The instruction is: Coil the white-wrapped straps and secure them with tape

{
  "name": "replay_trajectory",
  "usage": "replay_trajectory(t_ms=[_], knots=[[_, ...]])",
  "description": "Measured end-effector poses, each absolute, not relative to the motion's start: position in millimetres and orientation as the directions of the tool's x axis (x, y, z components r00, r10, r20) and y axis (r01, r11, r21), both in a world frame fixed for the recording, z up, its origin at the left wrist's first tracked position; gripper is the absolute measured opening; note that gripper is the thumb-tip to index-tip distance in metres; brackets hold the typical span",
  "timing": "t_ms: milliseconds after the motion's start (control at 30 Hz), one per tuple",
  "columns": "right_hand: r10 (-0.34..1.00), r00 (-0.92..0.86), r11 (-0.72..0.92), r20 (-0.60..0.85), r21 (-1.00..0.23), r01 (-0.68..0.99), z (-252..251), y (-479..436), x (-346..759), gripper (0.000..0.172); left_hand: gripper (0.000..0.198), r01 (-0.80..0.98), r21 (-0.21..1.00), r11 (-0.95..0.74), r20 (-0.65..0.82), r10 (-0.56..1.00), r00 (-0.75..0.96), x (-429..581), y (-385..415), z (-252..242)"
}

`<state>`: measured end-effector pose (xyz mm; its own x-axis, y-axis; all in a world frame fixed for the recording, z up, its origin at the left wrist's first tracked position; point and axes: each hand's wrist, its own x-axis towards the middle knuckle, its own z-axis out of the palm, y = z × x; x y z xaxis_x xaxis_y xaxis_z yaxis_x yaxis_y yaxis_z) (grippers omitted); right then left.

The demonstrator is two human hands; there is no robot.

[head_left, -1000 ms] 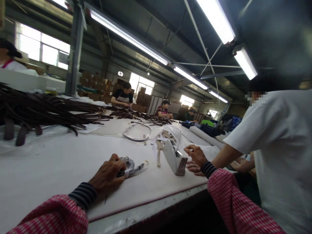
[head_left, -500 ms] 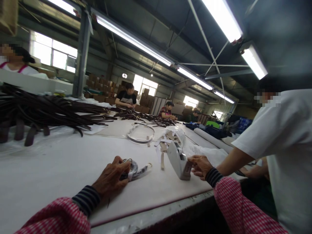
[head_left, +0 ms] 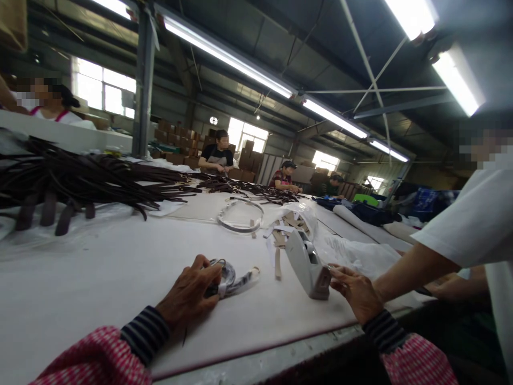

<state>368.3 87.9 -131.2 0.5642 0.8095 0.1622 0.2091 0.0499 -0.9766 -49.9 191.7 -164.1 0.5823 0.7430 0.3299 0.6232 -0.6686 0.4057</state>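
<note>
My left hand is closed around a coiled strap wrapped in clear plastic, holding it down on the white tabletop. One end of the strap, with a gold-coloured ring, points out to the right. Further right stands a grey tape dispenser with a roll in it. At the dispenser's cutting edge, the thumb and fingers of my right hand are pinched together on the tape end, which is hard to make out.
Behind lies a looped strap in plastic, near loose beige strips and a plastic bag. Dark brown straps pile up at the left. A co-worker's arm reaches in close beside my right hand. Other people work farther back.
The view has turned slightly left, so things sit further right. My right hand has drawn a little lower beside the dispenser's front. My left hand stays on the coiled strap.
</note>
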Motion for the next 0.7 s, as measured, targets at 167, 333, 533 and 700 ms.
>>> replay_trajectory(t_ms=[167, 333, 533, 700], knots=[[0.858, 0.485, 0.163, 0.169, -0.985, 0.055, -146.3, 88.8, 378.9, 0.03, 0.017, 0.632, 0.431, -0.644, 0.299, 0.763, 0.573, -49.5, 191.2, -161.8], [0.895, 0.417, 0.165, 0.156, -0.986, 0.015, -157.5, 93.3, 394.0, 0.031, 0.016, 0.632, 0.441, -0.638, 0.295, 0.767, 0.569, -48.5, 192.9, -163.4], [0.853, 0.484, 0.197, 0.194, -0.979, 0.046, -152.0, 90.9, 379.3, 0.031, 0.016, 0.616, 0.443, -0.651, 0.325, 0.757, 0.567, -48.8, 192.1, -165.1], [0.826, 0.515, 0.224, 0.226, -0.972, 0.068, -144.4, 88.2, 366.8, 0.035, 0.017, 0.618, 0.437, -0.654, 0.349, 0.756, 0.554, -48.0, 190.8, -164.6]])
